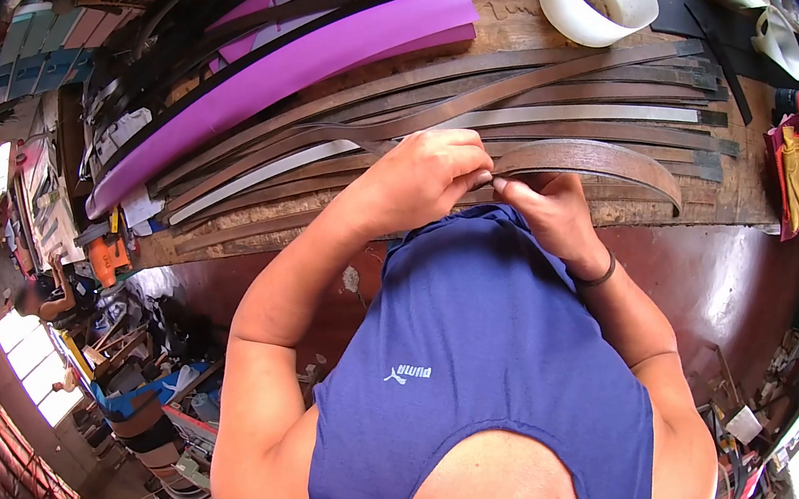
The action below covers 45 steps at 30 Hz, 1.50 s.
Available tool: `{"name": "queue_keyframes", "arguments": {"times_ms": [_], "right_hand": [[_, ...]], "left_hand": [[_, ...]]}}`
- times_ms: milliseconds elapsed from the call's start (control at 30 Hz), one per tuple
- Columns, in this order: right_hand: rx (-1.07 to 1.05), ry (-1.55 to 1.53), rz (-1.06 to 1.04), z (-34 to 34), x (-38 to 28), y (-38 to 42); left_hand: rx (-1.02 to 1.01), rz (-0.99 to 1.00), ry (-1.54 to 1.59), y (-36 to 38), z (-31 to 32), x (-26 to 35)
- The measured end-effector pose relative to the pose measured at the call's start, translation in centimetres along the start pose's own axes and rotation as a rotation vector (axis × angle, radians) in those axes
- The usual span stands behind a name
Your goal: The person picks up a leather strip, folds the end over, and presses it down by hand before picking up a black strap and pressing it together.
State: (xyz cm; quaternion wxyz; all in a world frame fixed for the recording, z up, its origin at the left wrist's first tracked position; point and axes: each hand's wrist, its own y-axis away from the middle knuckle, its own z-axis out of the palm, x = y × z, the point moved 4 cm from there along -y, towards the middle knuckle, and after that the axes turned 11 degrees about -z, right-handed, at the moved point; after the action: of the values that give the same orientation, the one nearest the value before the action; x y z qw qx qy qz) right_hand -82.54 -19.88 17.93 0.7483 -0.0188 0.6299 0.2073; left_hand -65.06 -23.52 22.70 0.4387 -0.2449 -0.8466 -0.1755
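My left hand point(426, 174) is closed, with fingertips pinching the near end of a brown leather-looking strap point(593, 160). Against that same end, the thumb of my right hand point(554, 212) presses close to the left fingertips; its other fingers are partly hidden under the strap. From there the strap arches over my right hand and curls down on the right. Beneath both hands, several long brown straps point(365, 129) lie side by side across the wooden table point(512, 7). Among them is one pale white strip point(579, 114).
Behind the straps lies a rolled purple sheet point(311, 76). A white round container point(598, 8) stands at the back. Red and yellow items point(791, 175) sit at the right edge, and an orange tool point(108, 257) at the left corner. Another person point(50, 299) is far left.
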Motion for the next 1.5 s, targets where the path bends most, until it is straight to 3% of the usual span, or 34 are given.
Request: {"name": "queue_keyframes", "arguments": {"times_ms": [300, 500, 1300, 1400, 1500], "right_hand": [[0.039, 0.023, -0.138, 0.5, 0.0, 0.1], [0.011, -0.125, -0.014, -0.1, 0.3, 0.0], [-0.066, -0.219, -0.043, -0.7, 2.3, 0.0], [-0.054, -0.240, -0.039, -0.7, 2.3, 0.2], [-0.131, -0.216, -0.126, -0.6, 1.1, -0.2]], "left_hand": [[-0.009, 0.004, -0.025, -0.1, 0.0, -0.2], [0.041, 0.023, -0.033, 0.0, 0.1, 0.2], [0.017, -0.038, 0.078, -0.3, -0.8, -0.4], [0.209, 0.062, 0.114, -0.7, -1.0, 0.0], [0.071, 0.036, 0.234, -1.0, -0.6, -1.2]]}}
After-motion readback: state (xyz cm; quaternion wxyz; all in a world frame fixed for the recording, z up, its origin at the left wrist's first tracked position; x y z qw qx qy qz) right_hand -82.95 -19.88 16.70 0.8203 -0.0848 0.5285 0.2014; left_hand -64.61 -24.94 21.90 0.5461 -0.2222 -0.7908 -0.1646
